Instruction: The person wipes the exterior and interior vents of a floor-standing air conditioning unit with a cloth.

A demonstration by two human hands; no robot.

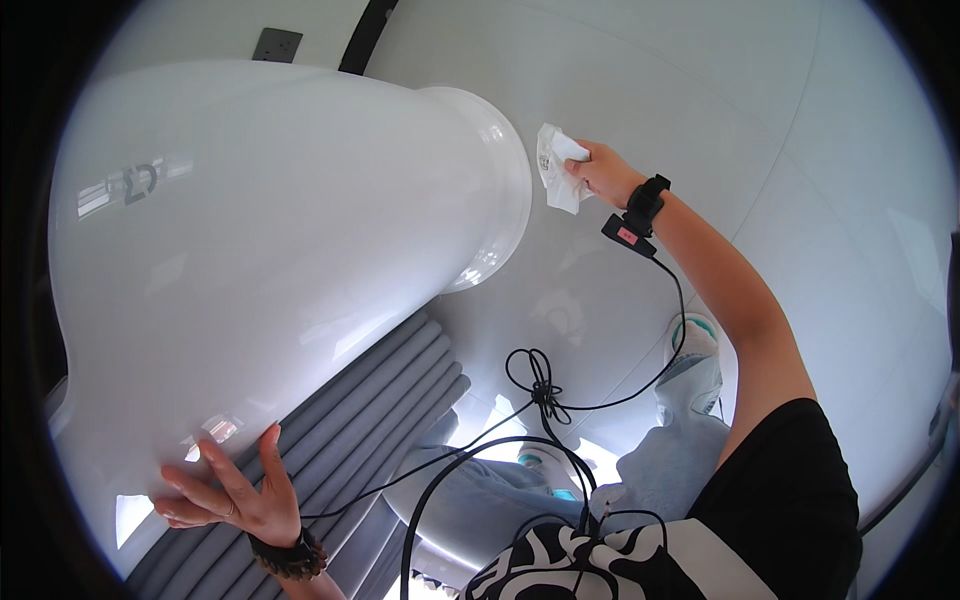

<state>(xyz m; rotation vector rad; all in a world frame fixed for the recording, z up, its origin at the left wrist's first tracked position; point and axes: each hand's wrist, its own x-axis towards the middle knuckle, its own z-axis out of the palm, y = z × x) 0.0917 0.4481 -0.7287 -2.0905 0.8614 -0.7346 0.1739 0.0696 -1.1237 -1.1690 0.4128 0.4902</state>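
Note:
A big glossy white object with a rounded body [285,195] and a flared round base fills the left half of the head view; a grey mark is on its surface at the far left. My left hand [236,491], fingers spread, rests against its lower side and holds nothing. At the upper middle, just right of the flared base, my right hand [607,172] pinches a crumpled white tissue or cloth [561,169] between thumb and fingers. Black straps are on both wrists; a small black device [628,235] hangs at the right one.
Grey pleated curtain [375,409] hangs beside the white object. Black cables [541,391], bundled in a knot, run between my wrists over my legs. A wall socket [277,46] is at the top left. My shoes stand on pale floor tiles [750,135].

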